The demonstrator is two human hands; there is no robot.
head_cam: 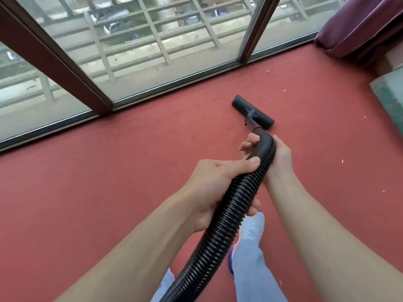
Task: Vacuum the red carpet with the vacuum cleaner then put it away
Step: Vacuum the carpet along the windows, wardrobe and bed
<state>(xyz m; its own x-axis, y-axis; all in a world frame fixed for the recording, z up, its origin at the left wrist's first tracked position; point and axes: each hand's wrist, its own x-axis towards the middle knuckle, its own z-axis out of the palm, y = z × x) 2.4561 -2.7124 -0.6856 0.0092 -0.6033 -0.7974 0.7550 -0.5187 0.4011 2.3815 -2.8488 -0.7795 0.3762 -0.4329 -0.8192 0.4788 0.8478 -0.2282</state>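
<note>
A black ribbed vacuum hose (220, 227) runs up from the bottom of the view to a short tube and a black floor nozzle (253, 111) that lies flat on the red carpet (109, 182). My left hand (209, 190) grips the hose partway along, thumb on top. My right hand (270, 156) grips the hose's far end, just behind the tube. The vacuum's body is out of view.
Large glass panes in dark frames (72, 68) run along the carpet's far edge. A purple curtain (359, 25) hangs at the top right, above a greenish edge (390, 94). Small pale scraps (284, 90) dot the carpet on the right. My legs in light blue trousers (250, 253) are below.
</note>
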